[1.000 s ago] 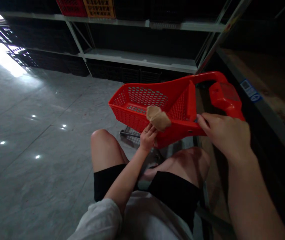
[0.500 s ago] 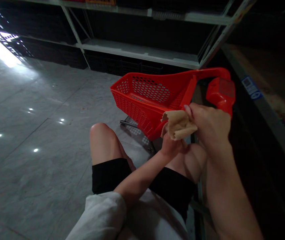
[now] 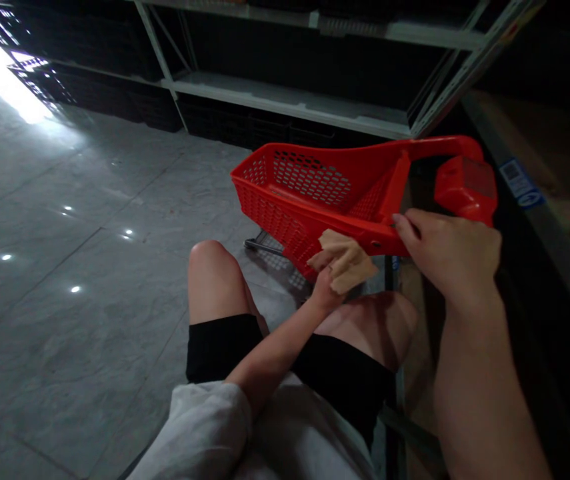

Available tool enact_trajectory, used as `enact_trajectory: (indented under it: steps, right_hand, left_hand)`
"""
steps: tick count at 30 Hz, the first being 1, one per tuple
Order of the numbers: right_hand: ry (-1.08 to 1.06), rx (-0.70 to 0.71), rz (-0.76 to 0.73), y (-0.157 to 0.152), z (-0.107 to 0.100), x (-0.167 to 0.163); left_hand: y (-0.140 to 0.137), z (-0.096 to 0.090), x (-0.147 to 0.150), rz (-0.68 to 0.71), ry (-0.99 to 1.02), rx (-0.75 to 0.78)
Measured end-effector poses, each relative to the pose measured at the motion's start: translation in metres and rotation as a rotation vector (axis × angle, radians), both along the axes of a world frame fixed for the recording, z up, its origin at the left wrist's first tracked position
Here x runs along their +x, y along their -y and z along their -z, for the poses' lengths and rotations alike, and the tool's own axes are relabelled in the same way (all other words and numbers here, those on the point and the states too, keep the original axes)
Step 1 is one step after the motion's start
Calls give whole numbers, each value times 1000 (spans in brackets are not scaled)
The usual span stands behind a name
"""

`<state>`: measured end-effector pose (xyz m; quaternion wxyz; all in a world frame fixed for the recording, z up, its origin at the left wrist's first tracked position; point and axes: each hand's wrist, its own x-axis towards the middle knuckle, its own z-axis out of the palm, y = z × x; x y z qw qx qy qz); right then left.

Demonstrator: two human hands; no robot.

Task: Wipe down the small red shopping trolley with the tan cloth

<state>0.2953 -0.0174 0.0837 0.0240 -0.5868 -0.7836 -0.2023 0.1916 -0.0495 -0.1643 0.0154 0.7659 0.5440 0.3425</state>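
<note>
My left hand is closed on a crumpled sheet of brown paper, which stands out above the fingers over my right knee. Just to the right, my right hand is closed with its back toward me. Its thumb tip overlaps the near rim of a red plastic shopping cart. The other fingers are hidden, so I cannot tell whether it grips the rim or something small. In the cart's perforated basket I see no goods. Its red handle lies just beyond my right hand.
White metal shelving with dark crates runs behind the cart. At the right stands a dark ledge with a blue-and-white label. Grey tiled floor spreads to the left, and bright light falls at the far left. My bare knees are below the cart.
My right hand has come off the brown paper and moved right, toward the cart's rim and handle. The paper stays in my left hand, tilted and more spread out. The view has shifted slightly.
</note>
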Motion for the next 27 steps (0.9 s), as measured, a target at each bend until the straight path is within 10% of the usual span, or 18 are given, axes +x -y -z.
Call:
enact_trajectory:
  steps: [7,11,16,19,22,27]
  right_hand:
    - [20,-66,59,-14,0,25]
    - [10,-54,69,-27,4,49]
    - [-32,-25,103,-45,10,75]
    - [-38,-24,146,-53,11,78]
    - [-58,-20,179,-56,10,73]
    - [-116,-1,143,-49,11,64]
  left_hand:
    - [-47,-46,-29,112,-193,193]
    - [-56,-48,-127,-209,-234,141]
    - [-52,-65,-272,-222,-389,75]
    - [-43,-82,-309,-212,-474,49]
    - [-47,-95,-275,-134,-597,21]
    - [-79,-118,-109,108,-586,59]
